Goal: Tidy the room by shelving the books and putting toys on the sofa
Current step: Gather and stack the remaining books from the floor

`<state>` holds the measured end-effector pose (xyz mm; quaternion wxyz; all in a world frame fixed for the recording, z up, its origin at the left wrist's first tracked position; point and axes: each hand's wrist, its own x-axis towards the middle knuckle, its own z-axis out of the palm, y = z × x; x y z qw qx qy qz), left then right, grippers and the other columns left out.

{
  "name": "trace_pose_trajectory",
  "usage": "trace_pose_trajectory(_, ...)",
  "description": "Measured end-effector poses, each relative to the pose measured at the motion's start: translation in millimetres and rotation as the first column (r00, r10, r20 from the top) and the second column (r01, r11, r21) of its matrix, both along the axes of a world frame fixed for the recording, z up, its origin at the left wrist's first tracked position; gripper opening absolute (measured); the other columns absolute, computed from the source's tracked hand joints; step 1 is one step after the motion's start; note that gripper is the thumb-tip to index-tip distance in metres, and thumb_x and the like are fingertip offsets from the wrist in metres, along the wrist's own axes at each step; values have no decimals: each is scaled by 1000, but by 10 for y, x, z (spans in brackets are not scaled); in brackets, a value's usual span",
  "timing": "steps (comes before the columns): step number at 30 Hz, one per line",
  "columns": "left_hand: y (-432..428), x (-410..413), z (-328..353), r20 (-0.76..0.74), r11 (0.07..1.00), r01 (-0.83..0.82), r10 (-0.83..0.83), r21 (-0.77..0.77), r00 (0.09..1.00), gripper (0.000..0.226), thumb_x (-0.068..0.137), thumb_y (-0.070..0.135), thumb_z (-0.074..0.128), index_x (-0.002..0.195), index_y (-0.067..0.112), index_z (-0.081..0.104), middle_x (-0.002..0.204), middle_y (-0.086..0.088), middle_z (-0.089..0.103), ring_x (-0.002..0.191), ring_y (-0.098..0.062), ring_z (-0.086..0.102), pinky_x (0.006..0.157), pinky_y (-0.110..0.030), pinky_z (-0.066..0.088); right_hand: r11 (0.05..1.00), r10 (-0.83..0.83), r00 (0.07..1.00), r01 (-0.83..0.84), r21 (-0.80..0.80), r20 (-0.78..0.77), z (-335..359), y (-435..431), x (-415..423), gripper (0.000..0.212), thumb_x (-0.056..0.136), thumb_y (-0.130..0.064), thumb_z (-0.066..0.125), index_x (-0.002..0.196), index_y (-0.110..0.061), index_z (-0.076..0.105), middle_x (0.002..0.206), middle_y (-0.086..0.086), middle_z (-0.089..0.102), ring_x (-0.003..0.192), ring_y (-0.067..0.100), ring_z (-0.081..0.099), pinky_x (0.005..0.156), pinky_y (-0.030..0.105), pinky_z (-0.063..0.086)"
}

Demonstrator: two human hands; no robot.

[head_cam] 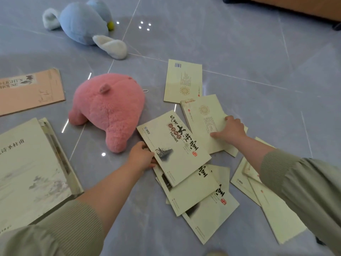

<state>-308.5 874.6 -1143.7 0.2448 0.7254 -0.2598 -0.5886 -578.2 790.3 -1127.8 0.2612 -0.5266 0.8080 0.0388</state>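
Grey-green sleeves (55, 233) fill the bottom corners at 7 and 4 o'clock, bare forearms reaching out over the grey tiled floor (239, 43). Left hand (142, 157), just below centre, is clamped on the near-left edge of the Hamlet book (175, 146), and that cream paperback sits face up, tilted, on top of a fanned stack of matching books (195, 193) running down towards 5 o'clock. Over at 3 o'clock, the right hand (230, 130) is down on a cream book lying back cover up (203, 115), thumb laid on the cover, fingers bent; whether they hook its edge I can't tell from here. Another back-cover book (182, 80), barcode showing, lies just above at 1 o'clock. More cream books (267, 209) spread under the right forearm at 4 o'clock.

Toys now: the pink plush (108, 108) lies on the floor at 10 o'clock, just beside the Hamlet book. The blue plush (83, 23) with white ears is well beyond at 11 o'clock, a small yellow-green ball (110, 25) touching it. At 9 o'clock a pink book (31, 91); at 8 o'clock a large pale book (27, 163) with an ink landscape. Wooden furniture (286, 6) edges in at 1 o'clock.
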Motion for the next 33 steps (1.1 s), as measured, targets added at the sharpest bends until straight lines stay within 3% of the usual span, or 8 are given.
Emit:
trace_pose_trajectory(7,-102,28,-14,169,977,208,-200,-35,965,24,85,-8,40,97,11,50,87,-13,65,61,-26,61,55,-35,53,959,-282,953,280,39,109,-14,-92,-69,71,75,-32,78,126,-1,39,122,13,54,115,30,52,92,39,45)
trace_pose_trajectory(10,-101,53,18,186,961,277,-270,-16,945,23,86,-6,42,100,11,48,91,-12,64,60,-22,61,44,-27,52,941,-335,924,336,27,187,-71,1,-63,22,86,-19,63,77,-4,50,78,8,57,71,23,55,69,31,43)
trace_pose_trajectory(12,-105,78,18,188,953,303,-297,-5,936,26,86,-5,41,106,10,49,94,-13,64,60,-22,61,39,-22,50,936,-344,919,351,1,194,-96,36,-85,31,89,-13,53,62,-10,39,68,6,47,62,22,45,60,27,37)
trace_pose_trajectory(15,-100,95,-9,236,944,329,-320,1,918,34,85,-3,43,116,11,46,102,-13,64,74,-28,65,54,-34,56,931,-278,928,324,-169,249,-63,82,-135,30,89,-8,50,63,-7,34,63,3,35,63,22,36,48,30,21)
trace_pose_trajectory(19,-56,70,-42,314,910,407,-366,-76,876,57,83,2,46,137,14,35,121,-13,59,98,-34,63,81,-46,54,869,-239,890,375,-322,389,95,180,-116,12,89,-5,51,95,-3,61,88,6,56,81,22,53,68,30,40)
trace_pose_trajectory(26,-51,112,151,551,837,547,-469,27,690,36,94,17,44,129,10,48,127,-10,58,111,-29,56,83,-29,43,792,30,887,259,-552,460,475,327,65,16,87,6,48,89,-10,49,82,4,56,72,19,52,57,15,37)
trace_pose_trajectory(29,-113,95,380,-3,995,78,-78,-58,997,39,101,32,36,120,3,55,102,-14,64,84,-30,63,73,-36,51,650,327,911,-24,-759,251,517,501,204,16,86,6,44,88,-8,51,82,3,55,74,21,52,63,15,36)
trace_pose_trajectory(33,-129,139,572,-723,984,-24,145,175,675,76,93,66,12,123,14,58,121,-13,64,111,-31,61,89,-44,49,170,674,708,-427,-888,-212,359,673,219,17,95,-1,33,96,-8,48,109,15,53,95,30,51,88,33,42)
